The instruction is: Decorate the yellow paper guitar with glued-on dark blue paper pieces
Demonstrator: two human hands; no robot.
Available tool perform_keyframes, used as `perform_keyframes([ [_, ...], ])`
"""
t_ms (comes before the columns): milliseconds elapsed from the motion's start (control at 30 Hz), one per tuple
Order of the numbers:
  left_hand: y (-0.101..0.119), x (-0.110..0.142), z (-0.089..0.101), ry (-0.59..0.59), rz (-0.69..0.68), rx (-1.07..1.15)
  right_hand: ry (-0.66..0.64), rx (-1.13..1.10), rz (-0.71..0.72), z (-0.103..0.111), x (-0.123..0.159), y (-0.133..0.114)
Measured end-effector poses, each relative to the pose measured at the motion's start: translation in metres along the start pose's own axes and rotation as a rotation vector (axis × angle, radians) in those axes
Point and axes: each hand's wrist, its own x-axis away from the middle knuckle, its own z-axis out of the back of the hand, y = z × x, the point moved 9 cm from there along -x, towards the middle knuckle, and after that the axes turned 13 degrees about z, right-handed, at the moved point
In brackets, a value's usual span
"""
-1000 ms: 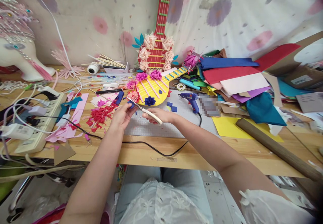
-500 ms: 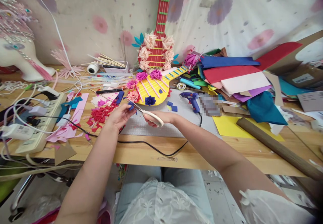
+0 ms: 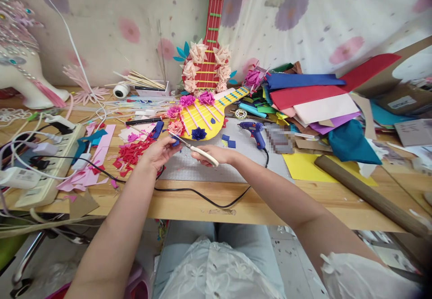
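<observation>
My right hand (image 3: 216,154) is closed on cream-handled scissors (image 3: 199,149), whose blades point up-left toward my left hand. My left hand (image 3: 158,151) pinches a small dark blue paper piece (image 3: 175,142) at the blade tips. Both hands hover over a grey cutting mat (image 3: 202,166) near the table's front edge. Just behind them lies a yellow paper guitar (image 3: 205,115) with pink and blue paper flowers on it.
A blue glue gun (image 3: 254,131) lies right of the hands, its black cord (image 3: 202,196) running across the front edge. Red paper scraps (image 3: 133,152) and a power strip (image 3: 50,164) sit left. Stacked coloured paper (image 3: 313,101) and a cardboard tube (image 3: 367,195) are right. A red guitar (image 3: 211,42) leans on the wall.
The hands stay almost in place; the scissors have shifted slightly at the blue piece. The view has tipped a little, so everything sits slightly lower-left.
</observation>
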Motion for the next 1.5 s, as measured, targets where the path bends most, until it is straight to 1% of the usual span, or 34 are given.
perform_keyframes([
  [133,0.003,0.004,-0.001,-0.011,0.006,-0.029,0.013,-0.050,0.011,-0.002,-0.002,0.001],
  [267,0.004,0.003,0.003,-0.011,0.002,-0.047,0.027,-0.062,0.017,-0.003,-0.004,0.002],
  [533,0.001,0.001,0.018,0.021,0.033,-0.049,0.003,-0.103,-0.025,-0.010,-0.010,0.007],
  [667,0.000,-0.002,0.020,-0.028,0.016,-0.059,0.010,-0.178,-0.032,-0.009,-0.012,0.010],
  [767,0.002,-0.003,0.012,-0.127,-0.100,-0.084,0.077,-0.337,-0.013,-0.006,-0.016,0.008],
  [867,0.008,0.000,-0.001,-0.237,-0.267,-0.090,0.148,-0.601,-0.002,-0.006,-0.022,0.003],
  [967,0.013,0.005,-0.016,-0.326,-0.398,-0.132,0.180,-0.824,0.014,-0.007,-0.025,-0.004],
  [1067,0.016,0.009,-0.031,-0.388,-0.482,-0.229,0.200,-0.925,0.007,-0.008,-0.024,-0.010],
  [1133,0.016,0.011,-0.037,-0.408,-0.509,-0.279,0.234,-0.945,-0.004,-0.006,-0.021,-0.011],
  [1233,0.015,0.011,-0.043,-0.434,-0.509,-0.332,0.291,-0.950,0.004,-0.001,-0.017,-0.011],
  [1400,0.014,0.013,-0.047,-0.481,-0.480,-0.345,0.307,-0.950,0.013,-0.003,-0.015,-0.012],
  [1433,0.013,0.012,-0.046,-0.482,-0.464,-0.332,0.340,-0.931,0.030,0.000,-0.015,-0.012],
  [1500,0.010,0.009,-0.043,-0.466,-0.418,-0.285,0.486,-0.835,0.101,0.012,-0.013,-0.011],
])
